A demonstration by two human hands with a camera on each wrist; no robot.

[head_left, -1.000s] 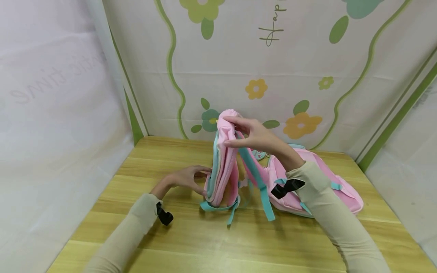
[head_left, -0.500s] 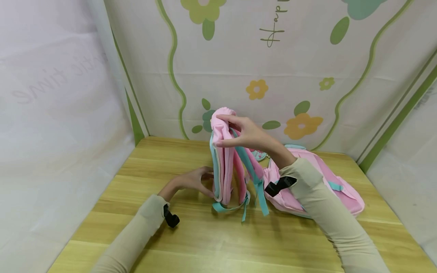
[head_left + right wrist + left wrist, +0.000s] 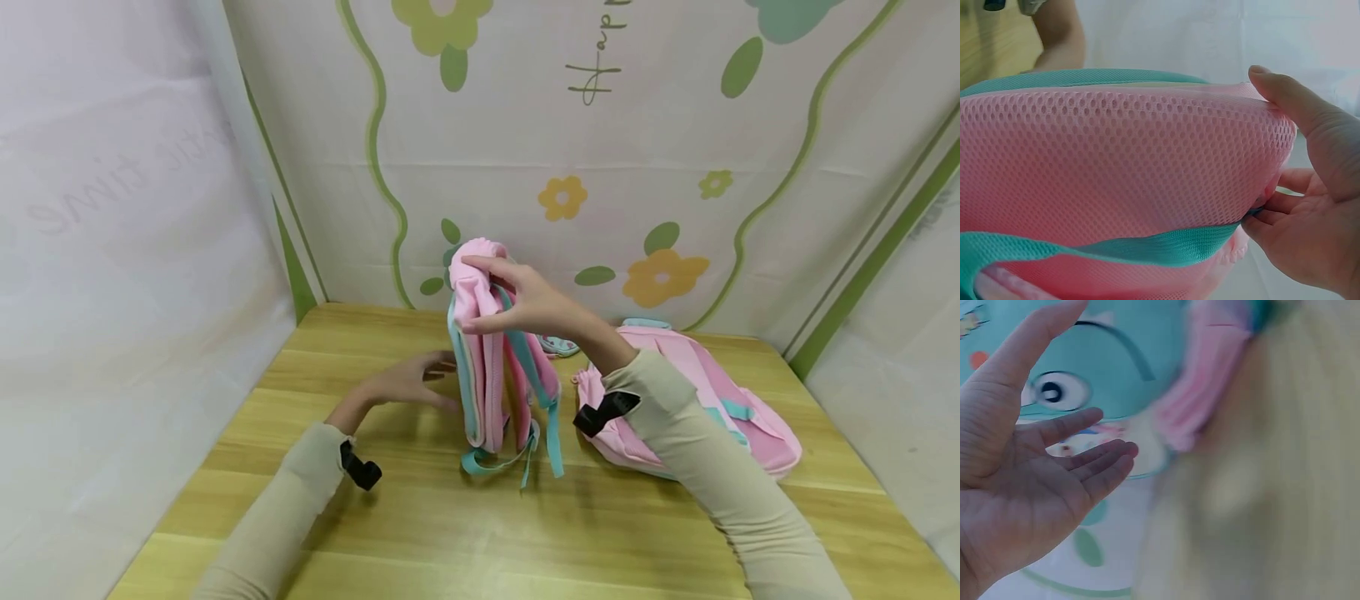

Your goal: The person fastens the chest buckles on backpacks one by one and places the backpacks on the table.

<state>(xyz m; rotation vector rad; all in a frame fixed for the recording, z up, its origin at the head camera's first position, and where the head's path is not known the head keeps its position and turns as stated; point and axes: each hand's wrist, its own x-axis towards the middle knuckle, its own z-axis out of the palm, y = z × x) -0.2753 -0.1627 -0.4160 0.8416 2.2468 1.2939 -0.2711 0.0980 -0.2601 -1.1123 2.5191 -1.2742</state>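
While the pink backpack (image 3: pixel 491 392) stands upright over the worktop (image 3: pixel 450 533) in the head view, it has shifted toward nine o'clock, clear of the second bag (image 3: pixel 720 371) at three o'clock, which I judge gives room to handle it alone. In the left wrist view, the left hand (image 3: pixel 1035 478) is spread beside it, contact unclear. In the right wrist view, the right hand (image 3: pixel 1322 231) pinches its top.

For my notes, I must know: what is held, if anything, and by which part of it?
The right hand holds the upright pink-and-teal backpack by its upper end; the left hand holds nothing.
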